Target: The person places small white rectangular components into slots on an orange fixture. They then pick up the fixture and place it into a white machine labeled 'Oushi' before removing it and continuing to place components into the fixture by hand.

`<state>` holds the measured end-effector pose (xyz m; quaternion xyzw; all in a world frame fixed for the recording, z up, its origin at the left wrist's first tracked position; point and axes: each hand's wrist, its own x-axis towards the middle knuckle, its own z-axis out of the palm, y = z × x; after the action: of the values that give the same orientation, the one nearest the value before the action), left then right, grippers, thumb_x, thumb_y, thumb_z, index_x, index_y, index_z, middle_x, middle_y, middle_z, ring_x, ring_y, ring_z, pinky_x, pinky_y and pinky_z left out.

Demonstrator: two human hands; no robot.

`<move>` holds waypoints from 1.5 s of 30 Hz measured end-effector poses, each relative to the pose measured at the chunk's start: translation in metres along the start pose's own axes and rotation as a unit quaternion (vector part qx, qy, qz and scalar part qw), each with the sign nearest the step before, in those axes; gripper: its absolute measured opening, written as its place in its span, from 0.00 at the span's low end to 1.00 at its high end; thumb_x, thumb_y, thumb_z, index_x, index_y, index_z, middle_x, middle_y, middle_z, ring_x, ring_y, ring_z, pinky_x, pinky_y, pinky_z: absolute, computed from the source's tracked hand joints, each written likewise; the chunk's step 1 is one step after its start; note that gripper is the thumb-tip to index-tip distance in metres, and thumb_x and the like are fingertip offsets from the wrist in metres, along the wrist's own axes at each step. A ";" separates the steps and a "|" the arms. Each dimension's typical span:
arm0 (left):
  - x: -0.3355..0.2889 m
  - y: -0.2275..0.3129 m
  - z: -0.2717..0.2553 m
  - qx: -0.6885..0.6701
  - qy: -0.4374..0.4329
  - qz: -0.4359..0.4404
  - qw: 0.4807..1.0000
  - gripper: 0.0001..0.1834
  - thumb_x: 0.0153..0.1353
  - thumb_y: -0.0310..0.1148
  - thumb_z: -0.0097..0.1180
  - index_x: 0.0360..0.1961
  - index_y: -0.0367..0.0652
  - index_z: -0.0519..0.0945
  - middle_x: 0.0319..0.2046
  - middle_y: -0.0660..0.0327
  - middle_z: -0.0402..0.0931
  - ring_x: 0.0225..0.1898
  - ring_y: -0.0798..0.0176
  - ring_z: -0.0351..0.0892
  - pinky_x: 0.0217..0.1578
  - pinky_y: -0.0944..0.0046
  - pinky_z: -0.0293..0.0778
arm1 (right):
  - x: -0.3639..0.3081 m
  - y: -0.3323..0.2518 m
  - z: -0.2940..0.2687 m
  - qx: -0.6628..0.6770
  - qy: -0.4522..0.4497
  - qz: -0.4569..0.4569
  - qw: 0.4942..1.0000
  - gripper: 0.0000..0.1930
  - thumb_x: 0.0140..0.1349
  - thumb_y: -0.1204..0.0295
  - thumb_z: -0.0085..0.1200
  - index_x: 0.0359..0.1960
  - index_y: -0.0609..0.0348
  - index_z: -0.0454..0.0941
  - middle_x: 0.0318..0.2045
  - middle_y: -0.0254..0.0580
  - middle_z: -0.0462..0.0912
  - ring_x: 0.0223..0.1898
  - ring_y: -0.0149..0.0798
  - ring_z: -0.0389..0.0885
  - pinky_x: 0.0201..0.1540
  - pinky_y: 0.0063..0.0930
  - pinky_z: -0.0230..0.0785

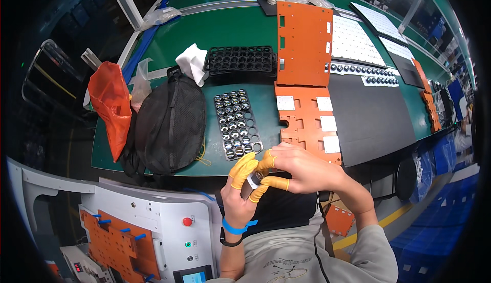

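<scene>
Where the person's two hands meet, a small dark part (257, 177) with a pale face sits between their fingertips. The left hand (239, 201) pinches it from one side and the right hand (308, 169) grips it from the other; yellow covers sheathe fingers on both. A blue band (236, 229) and a dark watch (230, 239) circle the left wrist. Just beyond the hands, on the green table (263, 104), lies a black tray (251, 127) of round, shiny-topped pieces, with open rings down its right column. Farther ahead are stacked black trays (240, 59). Beyond the left hand, to its left, a black bag (174, 124) rests near an orange bag (110, 106). Ahead of the right hand lies an orange plate (305, 99) bearing white squares; a dark mat (371, 109) is to its right. Left of the left hand, nearer the body, is a pale machine (179, 209) with a red button (187, 222).
</scene>
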<state>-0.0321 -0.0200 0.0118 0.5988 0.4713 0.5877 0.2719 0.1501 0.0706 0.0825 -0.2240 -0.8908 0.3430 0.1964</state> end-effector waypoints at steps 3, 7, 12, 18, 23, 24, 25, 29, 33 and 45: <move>0.003 0.003 0.004 0.032 0.018 0.032 0.999 0.29 0.60 0.40 0.71 0.59 0.39 0.79 0.59 0.47 0.78 0.58 0.45 0.81 0.55 0.54 0.79 | -0.004 0.003 0.003 0.005 0.015 -0.006 1.000 0.13 0.65 0.66 0.62 0.46 0.59 0.81 0.34 0.45 0.79 0.38 0.50 0.75 0.43 0.40 0.65; 0.001 0.006 0.009 0.028 0.030 0.040 0.998 0.28 0.60 0.41 0.71 0.57 0.39 0.80 0.59 0.46 0.78 0.58 0.45 0.81 0.55 0.54 0.80 | -0.008 0.003 0.004 0.056 0.030 -0.003 0.998 0.14 0.65 0.66 0.62 0.49 0.59 0.81 0.36 0.45 0.80 0.40 0.49 0.77 0.45 0.40 0.67; -0.002 0.005 0.009 -0.029 0.023 0.061 0.997 0.29 0.59 0.43 0.72 0.56 0.38 0.79 0.60 0.46 0.76 0.60 0.44 0.79 0.56 0.53 0.79 | -0.015 0.003 0.008 0.185 0.050 -0.006 0.981 0.15 0.67 0.67 0.62 0.52 0.60 0.81 0.36 0.46 0.80 0.40 0.48 0.79 0.47 0.40 0.70; -0.009 0.000 0.011 -0.083 0.001 0.054 0.995 0.31 0.60 0.45 0.71 0.58 0.38 0.77 0.64 0.45 0.71 0.64 0.41 0.75 0.59 0.49 0.77 | -0.023 0.007 0.018 0.218 0.081 -0.027 0.972 0.15 0.67 0.69 0.62 0.53 0.59 0.82 0.35 0.45 0.79 0.40 0.47 0.77 0.46 0.40 0.68; -0.010 -0.002 0.014 -0.078 -0.007 0.053 0.996 0.30 0.60 0.44 0.71 0.58 0.37 0.77 0.64 0.45 0.71 0.63 0.41 0.76 0.59 0.49 0.77 | -0.027 0.009 0.010 0.061 0.076 -0.066 0.993 0.16 0.62 0.71 0.65 0.49 0.64 0.80 0.36 0.43 0.79 0.39 0.49 0.76 0.44 0.41 0.67; -0.009 -0.002 0.014 -0.069 -0.012 0.056 0.996 0.30 0.60 0.43 0.71 0.58 0.37 0.77 0.64 0.45 0.71 0.63 0.41 0.76 0.59 0.49 0.77 | -0.029 0.007 0.008 0.045 0.082 -0.069 0.993 0.15 0.61 0.71 0.66 0.48 0.63 0.80 0.36 0.43 0.79 0.38 0.49 0.76 0.44 0.40 0.66; -0.008 -0.001 0.015 -0.060 -0.016 0.059 0.996 0.30 0.60 0.42 0.72 0.58 0.37 0.77 0.64 0.45 0.71 0.63 0.41 0.76 0.59 0.48 0.77 | -0.030 0.005 0.006 0.029 0.086 -0.072 0.993 0.15 0.61 0.70 0.66 0.47 0.63 0.80 0.35 0.42 0.79 0.38 0.49 0.76 0.44 0.40 0.66; -0.004 0.001 0.019 -0.049 -0.036 0.058 0.996 0.29 0.58 0.39 0.73 0.57 0.37 0.78 0.63 0.44 0.72 0.63 0.40 0.76 0.59 0.48 0.77 | -0.034 0.003 0.001 -0.011 0.098 -0.077 0.992 0.17 0.56 0.75 0.64 0.49 0.61 0.80 0.33 0.40 0.75 0.37 0.46 0.72 0.43 0.40 0.64; 0.001 0.003 0.026 -0.065 -0.046 0.062 0.995 0.29 0.56 0.38 0.74 0.56 0.38 0.78 0.64 0.44 0.71 0.63 0.39 0.76 0.59 0.48 0.78 | -0.039 0.004 -0.004 -0.002 0.114 -0.096 0.989 0.17 0.56 0.76 0.64 0.48 0.61 0.80 0.32 0.40 0.74 0.36 0.47 0.72 0.42 0.39 0.65; 0.005 0.001 0.037 -0.084 -0.010 0.091 0.992 0.28 0.53 0.37 0.77 0.52 0.37 0.82 0.60 0.43 0.77 0.49 0.54 0.86 0.48 0.61 0.82 | -0.049 0.001 -0.008 -0.058 0.119 -0.095 0.987 0.17 0.52 0.75 0.63 0.45 0.64 0.80 0.32 0.40 0.72 0.36 0.45 0.73 0.40 0.39 0.65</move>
<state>0.0029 -0.0075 0.0093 0.6200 0.3614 0.6415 0.2710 0.1945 0.0498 0.0774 -0.1884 -0.8967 0.2417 0.3194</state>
